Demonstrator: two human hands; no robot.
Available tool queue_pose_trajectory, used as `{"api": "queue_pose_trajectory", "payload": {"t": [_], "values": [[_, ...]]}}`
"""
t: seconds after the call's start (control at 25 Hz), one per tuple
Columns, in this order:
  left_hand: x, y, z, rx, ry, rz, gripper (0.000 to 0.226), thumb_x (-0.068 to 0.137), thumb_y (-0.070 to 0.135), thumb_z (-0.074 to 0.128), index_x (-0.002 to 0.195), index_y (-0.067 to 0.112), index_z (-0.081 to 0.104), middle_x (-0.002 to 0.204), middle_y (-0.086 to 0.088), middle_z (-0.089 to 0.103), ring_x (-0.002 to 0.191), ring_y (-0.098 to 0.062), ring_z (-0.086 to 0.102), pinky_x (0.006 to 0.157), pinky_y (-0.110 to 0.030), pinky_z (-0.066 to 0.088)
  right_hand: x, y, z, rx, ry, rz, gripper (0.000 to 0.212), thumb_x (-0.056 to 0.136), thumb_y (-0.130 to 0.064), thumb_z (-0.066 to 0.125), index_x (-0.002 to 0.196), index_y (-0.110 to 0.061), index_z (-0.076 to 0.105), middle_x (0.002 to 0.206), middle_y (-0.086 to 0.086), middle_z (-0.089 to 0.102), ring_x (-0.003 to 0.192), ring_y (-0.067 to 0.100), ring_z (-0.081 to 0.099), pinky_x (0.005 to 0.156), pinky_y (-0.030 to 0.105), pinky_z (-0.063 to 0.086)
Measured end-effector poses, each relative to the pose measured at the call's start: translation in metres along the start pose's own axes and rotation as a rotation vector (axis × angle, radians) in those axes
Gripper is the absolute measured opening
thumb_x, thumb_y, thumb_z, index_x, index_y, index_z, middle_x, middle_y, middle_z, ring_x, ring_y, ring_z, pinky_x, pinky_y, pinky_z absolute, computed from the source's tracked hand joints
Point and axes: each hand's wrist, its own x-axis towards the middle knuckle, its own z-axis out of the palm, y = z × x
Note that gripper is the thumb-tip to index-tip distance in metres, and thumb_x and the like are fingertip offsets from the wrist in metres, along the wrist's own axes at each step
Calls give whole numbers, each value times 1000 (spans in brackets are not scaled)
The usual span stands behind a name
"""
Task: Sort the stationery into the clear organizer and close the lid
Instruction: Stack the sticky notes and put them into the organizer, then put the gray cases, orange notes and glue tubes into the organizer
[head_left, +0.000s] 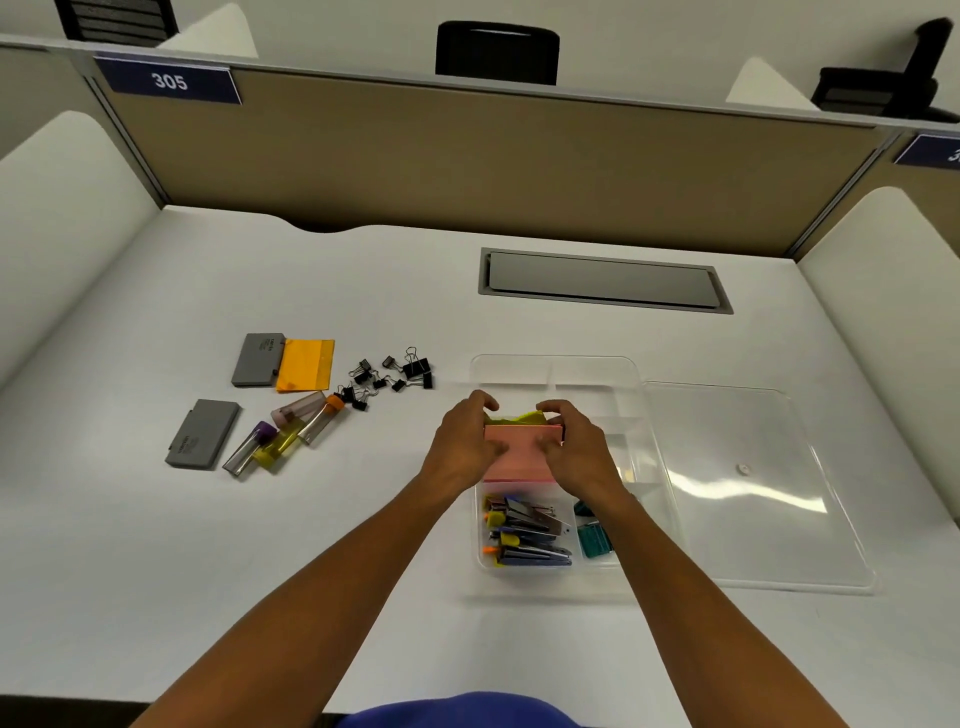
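Both arms reach forward over the white desk (156, 571), hands meeting above the clear plastic organizer tray (631, 374). Left hand (462, 447) and right hand (574, 449) both curl around a pink sticky-note pad (519, 449), fingers over its far edge, thumbs on its top face; a yellow-green sheet (524, 417) pokes out behind the pad. Pad sits over the tray's middle section, left side; can't tell if it touches the bottom

Tray's near-left compartment holds staplers with coloured parts (527, 530), small teal items (592, 538) in the compartment just right of it. Far compartments look bare. Clear flat lid (753, 488) lies open on the desk, touching the tray's right side

Left of the tray, well apart: scattered black binder clips (395, 376), two grey flat cases (258, 359) (203, 434), orange sheet (305, 365), clear tubes with coloured caps (291, 431). Desk in front of the tray and far left is open; beige partition wall (467, 166) closes the far edge
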Motion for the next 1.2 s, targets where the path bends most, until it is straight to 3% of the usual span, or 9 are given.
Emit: {"api": "queue_pose_trajectory", "payload": {"t": [0.08, 0.16, 0.32, 0.52, 0.72, 0.92, 1.04, 1.2], "values": [[4, -4, 4, 268, 42, 95, 35, 85, 27, 69, 118, 18, 59, 114, -5, 57, 102, -23, 56, 86, -33, 47, 3, 1, -1, -249, 18, -8, 34, 95, -24, 58, 129, -25, 55, 124, 4, 61, 116, 26, 48, 92, 36, 46], [5, -9, 8, 464, 66, 148, 37, 90, 33, 62, 123, 19, 60, 122, -5, 53, 110, -26, 48, 91, -35, 42, 6, 3, -3, -494, 18, -20, 38, 93, -34, 59, 130, -27, 56, 128, 3, 56, 121, 29, 41, 99, 42, 37], [4, -22, 14, 475, 89, 166, 52, 87, 26, 66, 135, 21, 48, 132, -8, 44, 116, -27, 46, 92, -36, 43, 7, 8, 1, -582, 70, -85, 48, 91, -33, 62, 137, -31, 49, 133, 4, 46, 123, 28, 36, 100, 40, 33], [1, -28, 15, 612, 95, 252, 36, 91, 31, 58, 127, 24, 59, 134, -5, 42, 116, -27, 42, 91, -36, 41, 5, 16, 7, -740, 28, -158, 42, 88, -27, 61, 130, -34, 60, 138, 3, 41, 126, 29, 31, 105, 40, 29], [5, -27, -2, 249, 202, 174, 32, 91, 27, 61, 122, 20, 62, 128, -5, 48, 117, -24, 44, 93, -36, 46, 13, 0, 7, -596, 122, -206, 35, 87, -20, 60, 120, -32, 64, 132, 1, 48, 123, 27, 36, 99, 38, 33], [8, -47, -25, 279, 206, 107, 39, 92, 29, 61, 129, 18, 56, 136, -7, 47, 125, -26, 43, 98, -36, 44, 32, -43, 28, -430, 6, -301, 32, 91, -22, 59, 122, -29, 62, 134, 2, 49, 127, 26, 36, 102, 41, 35], [18, -60, -47, 346, 242, 8, 57, 91, 34, 61, 141, 17, 41, 144, -10, 43, 133, -30, 40, 108, -42, 39, 45, -75, 48, -386, -76, -366, 31, 93, -26, 58, 124, -29, 60, 134, 2, 48, 128, 25, 36, 104, 41, 34], [38, -88, -97, 353, 337, -95, 61, 89, 33, 62, 142, 14, 38, 139, -14, 46, 125, -35, 42, 99, -45, 41, 61, -125, 84, -352, -184, -429, 33, 92, -27, 57, 125, -27, 61, 126, 2, 50, 122, 27, 38, 101, 40, 39]]}}
